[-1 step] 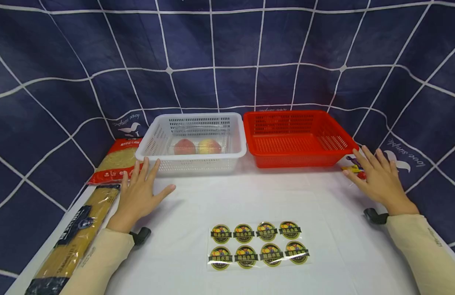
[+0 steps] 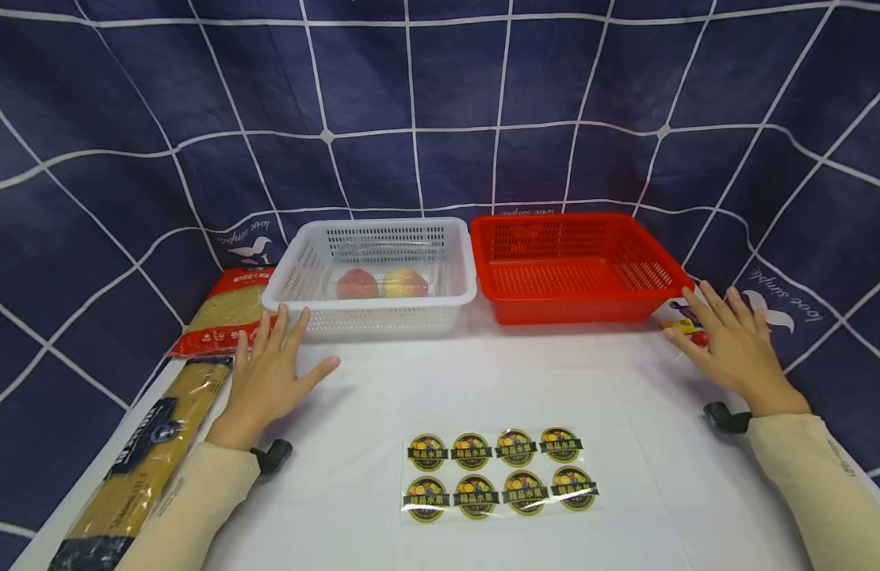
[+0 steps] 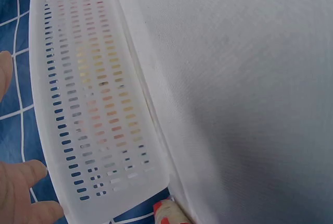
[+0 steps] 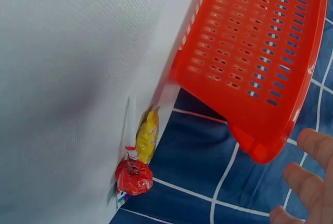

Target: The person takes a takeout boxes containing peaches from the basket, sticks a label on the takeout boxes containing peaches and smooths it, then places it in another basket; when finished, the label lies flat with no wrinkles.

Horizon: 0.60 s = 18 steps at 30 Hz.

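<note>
My left hand (image 2: 269, 385) hovers with spread fingers in front of the left corner of a white plastic basket (image 2: 383, 319), holding nothing. Inside that basket, a clear plastic box (image 2: 388, 252) contains a reddish peach (image 2: 357, 284) and a yellowish peach (image 2: 405, 283). On the other side, the fingers of my right hand (image 2: 740, 353) are spread near the right corner of a red basket (image 2: 575, 310), also holding nothing. Beneath that hand lie a red-wrapped lollipop (image 4: 134, 177) and a yellow-wrapped sweet (image 4: 148, 138), both partly hidden in the head view.
A clear sheet of round fruit stickers (image 2: 472, 452) lies flat at the front middle of the white table (image 2: 340, 492). Along the left edge are a long pack of pasta (image 2: 165, 448) and a red-and-clear food packet (image 2: 226, 313). A blue checked curtain (image 2: 454, 95) surrounds the table.
</note>
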Each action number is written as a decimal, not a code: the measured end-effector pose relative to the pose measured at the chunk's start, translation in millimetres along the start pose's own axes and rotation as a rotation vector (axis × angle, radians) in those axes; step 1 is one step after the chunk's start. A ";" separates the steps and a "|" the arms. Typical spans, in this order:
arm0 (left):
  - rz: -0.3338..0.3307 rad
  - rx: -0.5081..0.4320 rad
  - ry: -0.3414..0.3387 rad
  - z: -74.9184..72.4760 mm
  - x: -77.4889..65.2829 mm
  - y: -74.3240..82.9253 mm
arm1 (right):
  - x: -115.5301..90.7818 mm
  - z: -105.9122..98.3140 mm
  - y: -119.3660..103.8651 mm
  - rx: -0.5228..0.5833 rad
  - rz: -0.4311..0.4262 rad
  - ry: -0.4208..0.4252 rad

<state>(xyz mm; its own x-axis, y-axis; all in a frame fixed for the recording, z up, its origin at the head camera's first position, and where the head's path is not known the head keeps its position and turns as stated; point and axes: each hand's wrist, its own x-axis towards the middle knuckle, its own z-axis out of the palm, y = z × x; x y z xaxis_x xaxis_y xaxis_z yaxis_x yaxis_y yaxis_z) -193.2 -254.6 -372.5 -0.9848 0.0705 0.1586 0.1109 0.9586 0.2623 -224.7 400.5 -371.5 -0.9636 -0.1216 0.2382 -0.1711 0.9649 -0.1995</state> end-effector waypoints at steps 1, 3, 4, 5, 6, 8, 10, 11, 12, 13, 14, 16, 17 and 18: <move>0.001 0.002 0.002 0.2 0.1 -0.1 | 0.1 0.1 0.2 0.000 0.000 -0.001; 0.006 -0.001 0.010 0.1 0.6 -0.1 | 0.4 -0.1 0.5 0.001 0.000 -0.004; 0.009 -0.004 0.021 -0.1 0.8 -0.5 | 1.2 -0.7 0.1 0.003 0.000 -0.006; 0.012 -0.009 0.035 -0.2 1.1 -1.0 | 2.1 -1.4 -0.4 0.005 0.001 -0.008; 0.014 -0.020 0.054 -0.2 1.7 -1.5 | 3.0 -2.4 -0.9 0.010 0.001 -0.009; 0.010 -0.053 0.100 -0.2 2.9 -1.8 | 5.5 -4.8 -2.2 0.023 0.000 -0.008; -0.014 -0.109 0.153 1.4 5.3 -1.7 | 8.3 -7.4 -4.6 0.043 -0.002 -0.006; -0.037 -0.151 0.177 2.4 6.9 -1.5 | 10.0 -8.7 -6.0 0.058 -0.007 0.001; -0.064 -0.207 0.203 3.6 8.5 -0.9 | 11.8 -10.1 -7.9 0.080 -0.012 0.007; -0.093 -0.266 0.230 5.0 10.4 -0.2 | 13.8 -11.6 -10.4 0.100 -0.020 0.014; -0.124 -0.337 0.255 6.5 12.4 0.8 | 15.6 -13.1 -13.3 0.123 -0.032 0.024; -0.183 -0.496 0.301 10.1 17.2 3.2 | 19.6 -16.0 -19.8 0.167 -0.065 0.049; -0.205 -0.573 0.326 11.9 20.1 4.8 | 21.4 -17.4 -23.5 0.189 -0.082 0.062; -0.223 -0.651 0.350 13.9 23.2 6.6 | 23.4 -18.9 -27.4 0.209 -0.098 0.072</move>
<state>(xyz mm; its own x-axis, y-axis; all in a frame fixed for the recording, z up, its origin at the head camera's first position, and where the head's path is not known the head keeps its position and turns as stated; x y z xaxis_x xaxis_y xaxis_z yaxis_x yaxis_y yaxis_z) -217.2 -242.9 -380.3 -0.9055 -0.3005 0.2996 0.0776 0.5769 0.8131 -238.6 375.6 -342.4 -0.9244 -0.1878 0.3319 -0.3088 0.8793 -0.3625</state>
